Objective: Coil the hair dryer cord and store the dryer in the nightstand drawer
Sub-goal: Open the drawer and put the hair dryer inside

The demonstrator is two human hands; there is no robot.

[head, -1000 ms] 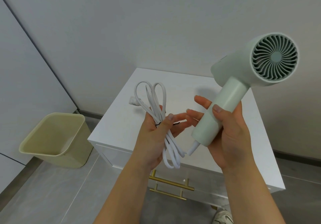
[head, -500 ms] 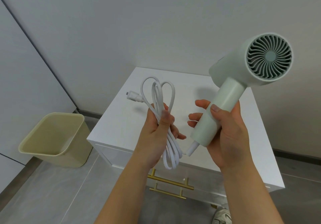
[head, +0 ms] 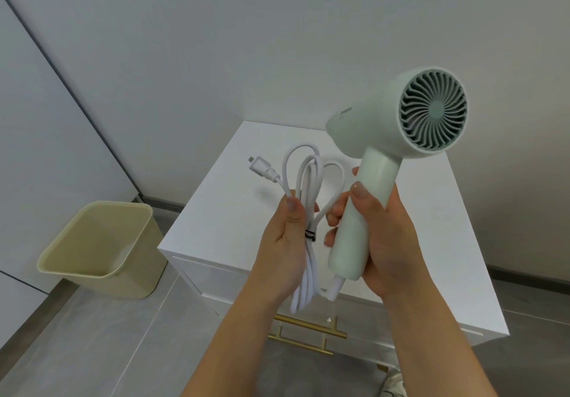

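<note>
Head view, centre of the frame: the left hand point(head: 285, 242) grips the looped white cord point(head: 308, 208), the right hand point(head: 382, 236) holds the pale green plastic hair dryer point(head: 398, 137) by its handle. Keep the loops pinched while opening the closed white nightstand drawer point(head: 308, 301) below; both hands are occupied. A beige bin point(head: 101, 248) stands lower left.

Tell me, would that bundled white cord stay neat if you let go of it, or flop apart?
Probably mostly neat: a dark tie cinches the white cord near its middle. The loops above and below it look soft and limp, so they would likely sag and splay. The plug sticks out free on a short tail and could swing or snag.
</note>
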